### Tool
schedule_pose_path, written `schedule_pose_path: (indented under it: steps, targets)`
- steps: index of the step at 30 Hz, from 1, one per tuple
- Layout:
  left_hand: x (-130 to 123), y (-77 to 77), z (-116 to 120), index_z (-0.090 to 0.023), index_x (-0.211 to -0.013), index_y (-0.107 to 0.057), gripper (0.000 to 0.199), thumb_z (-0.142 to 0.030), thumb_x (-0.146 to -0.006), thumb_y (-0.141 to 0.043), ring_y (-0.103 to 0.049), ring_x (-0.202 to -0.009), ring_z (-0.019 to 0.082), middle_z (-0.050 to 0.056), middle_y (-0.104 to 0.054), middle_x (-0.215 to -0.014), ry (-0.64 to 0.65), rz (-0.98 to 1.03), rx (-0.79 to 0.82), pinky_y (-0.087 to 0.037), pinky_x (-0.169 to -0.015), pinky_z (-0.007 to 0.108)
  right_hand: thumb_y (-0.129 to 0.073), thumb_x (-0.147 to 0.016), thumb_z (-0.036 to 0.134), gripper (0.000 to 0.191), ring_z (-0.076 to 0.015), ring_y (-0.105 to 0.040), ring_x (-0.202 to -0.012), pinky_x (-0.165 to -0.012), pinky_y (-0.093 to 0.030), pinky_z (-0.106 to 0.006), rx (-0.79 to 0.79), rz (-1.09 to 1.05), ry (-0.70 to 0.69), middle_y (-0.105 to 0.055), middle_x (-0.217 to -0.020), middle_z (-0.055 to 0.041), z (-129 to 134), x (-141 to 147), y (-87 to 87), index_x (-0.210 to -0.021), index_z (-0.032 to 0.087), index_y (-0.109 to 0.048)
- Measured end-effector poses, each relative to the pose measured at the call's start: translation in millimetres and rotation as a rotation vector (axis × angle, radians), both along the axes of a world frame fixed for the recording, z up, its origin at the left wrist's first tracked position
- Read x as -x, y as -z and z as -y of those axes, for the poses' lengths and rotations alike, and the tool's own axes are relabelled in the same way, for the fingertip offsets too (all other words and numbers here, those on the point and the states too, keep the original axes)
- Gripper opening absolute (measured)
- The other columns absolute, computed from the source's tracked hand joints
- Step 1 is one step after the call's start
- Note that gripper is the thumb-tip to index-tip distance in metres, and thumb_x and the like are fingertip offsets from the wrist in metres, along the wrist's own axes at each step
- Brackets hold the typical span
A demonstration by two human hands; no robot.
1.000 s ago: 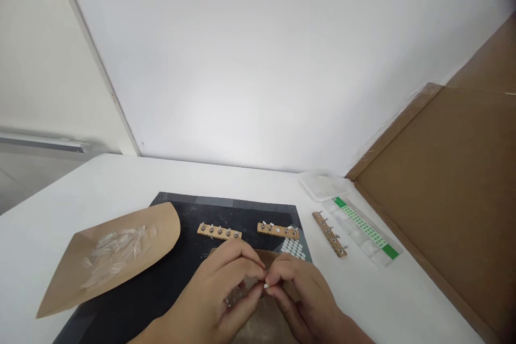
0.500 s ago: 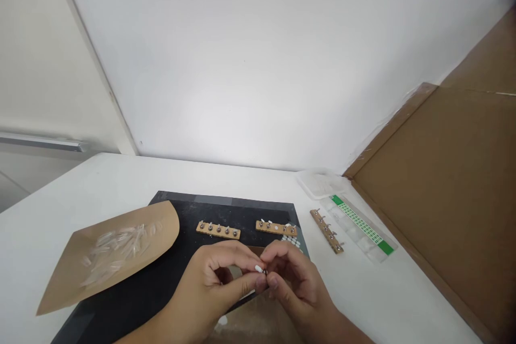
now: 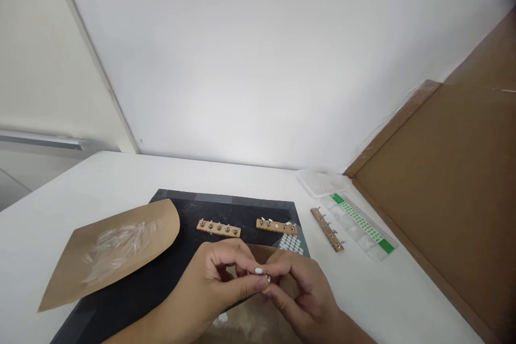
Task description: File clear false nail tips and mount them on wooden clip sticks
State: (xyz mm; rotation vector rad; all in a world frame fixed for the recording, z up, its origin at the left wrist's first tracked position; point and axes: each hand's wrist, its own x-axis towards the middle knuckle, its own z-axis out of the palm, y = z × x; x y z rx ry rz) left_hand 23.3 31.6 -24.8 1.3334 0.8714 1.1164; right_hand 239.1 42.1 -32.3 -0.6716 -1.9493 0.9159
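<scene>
Small-craft workspace, white tabletop (image 3: 382,285), black mat (image 3: 133,290)

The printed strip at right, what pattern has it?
Strip: green ends, green and white grid between; head view.

"What's that filling the middle, from the top of the frame down?"
"A plain white wall (image 3: 250,64), meeting the white tabletop (image 3: 250,178)."
"And over at the left?"
"A cream panel (image 3: 32,54) at upper left, with a pale metal rail (image 3: 44,141) running across below it at the frame's edge."
"That big brown thing?"
"Looks like a cardboard sheet (image 3: 443,188), leaning up the right side, behind the table's far corner."
</scene>
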Motion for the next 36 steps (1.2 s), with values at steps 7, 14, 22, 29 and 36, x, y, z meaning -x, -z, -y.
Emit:
schedule_pose_path:
  steps: [7, 14, 22, 29, 36]
  targets:
    - [-1.0, 8.9, 5.2, -0.019, -0.111, -0.073, 0.034, -0.038, -0.087, -0.087, -0.055, -0.049, 0.007, 0.001, -0.074, -0.077, 0.018, -0.056, 0.062, -0.043, -0.047, 0.016, -0.064, -0.092, 0.016, 0.015, -0.0176, -0.066, -0.074, -0.069, -0.053, -0.029, -0.190, 0.076, 0.037, -0.069, -0.084, -0.0004, -1.9, -0.6, 0.9, -0.102, 0.026, -0.060]
    - [4.3, -0.9, 2.4, -0.019, -0.089, -0.075, 0.009, -0.026, -0.092, -0.081, -0.052, -0.053, 0.008, -0.002, -0.064, -0.068, -0.053, -0.313, -0.380, -0.039, -0.050, 0.018, -0.056, -0.088, 0.012, 0.015, -0.0172, -0.060, -0.068, -0.069, -0.050, -0.032, -0.307, 0.165, 0.044, -0.064, -0.077, 0.0016, -5.4, 4.0, -0.8, -0.096, 0.025, -0.053]
    - [1.6, -1.4, 0.3, -0.020, -0.093, -0.077, 0.004, -0.023, -0.094, -0.079, -0.055, -0.055, 0.010, -0.002, -0.063, -0.066, -0.026, -0.309, -0.548, -0.042, -0.055, 0.021, -0.054, -0.085, 0.012, 0.021, -0.0135, -0.046, -0.053, -0.067, -0.045, -0.031, -0.386, 0.190, -0.008, -0.048, -0.061, 0.0093, -8.5, 3.8, 5.5, -0.100, 0.026, -0.054]
    - [1.9, 0.3, 0.1, -0.020, -0.093, -0.077, 0.006, -0.026, -0.095, -0.079, -0.055, -0.056, 0.010, -0.002, -0.064, -0.068, -0.019, -0.343, -0.501, -0.041, -0.054, 0.020, -0.054, -0.086, 0.015, 0.016, -0.0145, -0.047, -0.054, -0.069, -0.046, -0.032, -0.448, 0.251, -0.014, -0.057, -0.067, 0.0067, -10.9, 0.3, 6.2, -0.097, 0.026, -0.051]
    - [4.0, 4.2, 0.6, -0.021, -0.095, -0.078, 0.004, -0.024, -0.094, -0.078, -0.056, -0.056, 0.010, -0.002, -0.067, -0.071, -0.022, -0.375, -0.418, -0.043, -0.054, 0.020, -0.050, -0.096, 0.016, 0.010, -0.0162, -0.052, -0.059, -0.072, -0.047, -0.035, -0.540, 0.296, -0.023, -0.064, -0.073, 0.0035, -14.2, -1.7, 9.0, -0.099, 0.025, -0.050]
